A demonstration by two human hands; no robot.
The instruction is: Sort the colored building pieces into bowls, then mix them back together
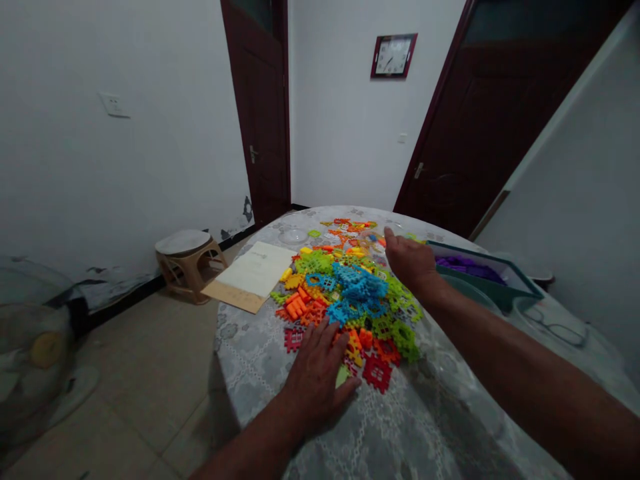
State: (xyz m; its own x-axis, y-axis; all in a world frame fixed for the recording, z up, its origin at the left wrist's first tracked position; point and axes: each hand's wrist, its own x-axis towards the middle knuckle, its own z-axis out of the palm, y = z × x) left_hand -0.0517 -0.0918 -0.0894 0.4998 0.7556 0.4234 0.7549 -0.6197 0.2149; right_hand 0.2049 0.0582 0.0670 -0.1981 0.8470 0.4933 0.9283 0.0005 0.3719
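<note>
My left hand (pixel 320 367) lies palm down with fingers spread over the near edge of a heap of plastic building pieces. Around its fingertips are blue interlocking pieces (pixel 357 287), orange peg-like pieces (pixel 297 303) and a dark red square piece (pixel 294 339). A red square piece (pixel 377 372) sits to the right of the thumb. My right hand (pixel 410 261) is stretched out to the heap's far right side, its thumb raised. It is beside a see-through round dish (pixel 369 241) with small coloured bits. Its other fingers are hidden, so any grip cannot be made out.
A pale booklet (pixel 257 270) rests on the table's left side. At right stand a green-edged box (pixel 510 270) with purple pieces (pixel 470 268), and eyeglasses (pixel 560 327). A clear lid (pixel 293 236) lies at the back. Left on the floor are a stool (pixel 187 263) and a fan (pixel 37 353).
</note>
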